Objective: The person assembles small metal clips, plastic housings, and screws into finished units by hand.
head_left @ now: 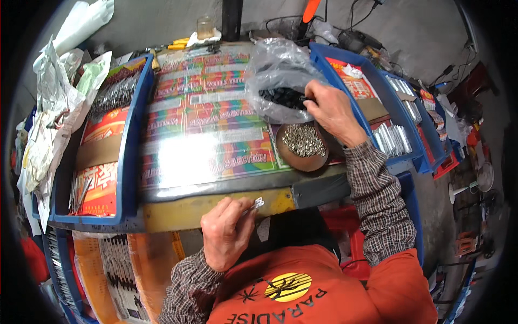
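Note:
My left hand (227,231) is closed at the table's front edge. A small shiny, pale metal piece (259,202) with a looped end sticks out between its thumb and fingers. My right hand (333,110) reaches to the mouth of a clear plastic bag (265,81) full of small black parts (283,97). Its thumb and forefinger are pinched on a small black part (306,99) at the bag's opening. Just below that hand stands a round brown bowl (302,163) heaped with tiny brassy metal pieces (305,140).
A blue tray (129,156) with thin metal rods borders the work surface on the left. Another blue tray (345,89) at right holds silvery tubes (392,139). Colourful printed sheets (216,116) lie under a glossy cover. A glass cup (205,28) stands at the back.

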Tool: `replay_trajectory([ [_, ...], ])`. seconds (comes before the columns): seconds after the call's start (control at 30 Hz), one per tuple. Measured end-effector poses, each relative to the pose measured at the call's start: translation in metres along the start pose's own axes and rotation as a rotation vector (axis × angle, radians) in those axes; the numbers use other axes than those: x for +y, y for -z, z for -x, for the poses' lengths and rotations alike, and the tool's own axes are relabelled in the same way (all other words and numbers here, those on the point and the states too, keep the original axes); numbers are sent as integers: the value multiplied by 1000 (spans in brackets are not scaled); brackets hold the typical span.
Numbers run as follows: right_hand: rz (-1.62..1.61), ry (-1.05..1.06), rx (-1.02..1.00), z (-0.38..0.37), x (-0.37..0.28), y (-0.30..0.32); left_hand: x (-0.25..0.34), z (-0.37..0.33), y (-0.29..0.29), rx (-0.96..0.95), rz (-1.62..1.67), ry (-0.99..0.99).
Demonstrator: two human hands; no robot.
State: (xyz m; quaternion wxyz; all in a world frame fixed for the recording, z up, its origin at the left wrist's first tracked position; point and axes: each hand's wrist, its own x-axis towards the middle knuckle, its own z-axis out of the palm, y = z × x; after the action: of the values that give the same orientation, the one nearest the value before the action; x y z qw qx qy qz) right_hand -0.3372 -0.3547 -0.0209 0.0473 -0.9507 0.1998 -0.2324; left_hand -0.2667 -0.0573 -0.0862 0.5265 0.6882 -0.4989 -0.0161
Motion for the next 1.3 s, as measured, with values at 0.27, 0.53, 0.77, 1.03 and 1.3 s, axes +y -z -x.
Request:
replay_trajectory([
  [0.27, -674, 9, -120, 84, -78, 24, 8, 7, 1, -24, -17, -6],
  [0.53, -1043, -98, -255, 136, -93, 18, 21, 16, -4, -58, 1, -21],
  [0.77, -1191, -167, -272, 149, -97, 11, 27, 20, -7, -84, 14, -47],
  [1.03, -1270, -238, -337, 156, -94, 5, 28, 23, -11, -134, 9, -46],
  [1.3, -1379, -317, -403, 160, -90, -4, 28, 26, -15, -148, -12, -67],
])
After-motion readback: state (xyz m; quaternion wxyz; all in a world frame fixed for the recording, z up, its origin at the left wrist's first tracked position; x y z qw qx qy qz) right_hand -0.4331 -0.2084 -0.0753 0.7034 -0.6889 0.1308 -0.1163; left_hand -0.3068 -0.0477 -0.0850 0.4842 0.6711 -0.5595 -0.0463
